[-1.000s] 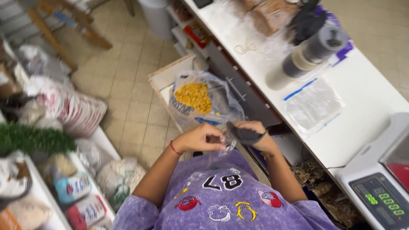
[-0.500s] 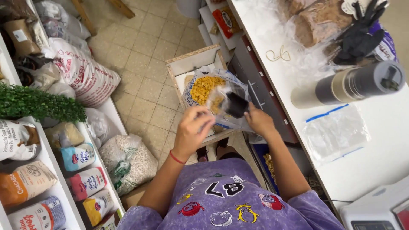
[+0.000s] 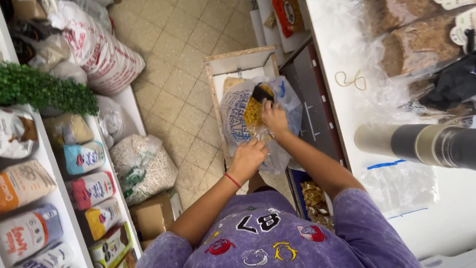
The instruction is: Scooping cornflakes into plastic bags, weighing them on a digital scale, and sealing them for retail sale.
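A big clear sack with blue print [image 3: 237, 121] stands open in a wooden drawer [image 3: 238, 55] pulled out below the counter. It holds yellow grains [image 3: 253, 113]. My right hand [image 3: 274, 119] is inside the sack's mouth, gripping a black scoop [image 3: 262, 93] that dips into the grains. My left hand [image 3: 248, 159], with a red band at the wrist, pinches a small clear plastic bag [image 3: 259, 133] at the sack's near edge, just below the right hand.
A white counter [image 3: 337, 44] on the right bears rubber bands [image 3: 349, 79], filled clear bags [image 3: 416, 44], a dark roll [image 3: 426, 144] and flat plastic bags [image 3: 396, 186]. Sacks [image 3: 99, 54] [image 3: 144, 166] and a cardboard box [image 3: 154, 213] sit on the tiled floor. Shelves of packages [image 3: 89, 188] line the left.
Both hands moved from near my chest out to the sack. The black scoop went from in front of me down into the yellow grains. The view swung left.
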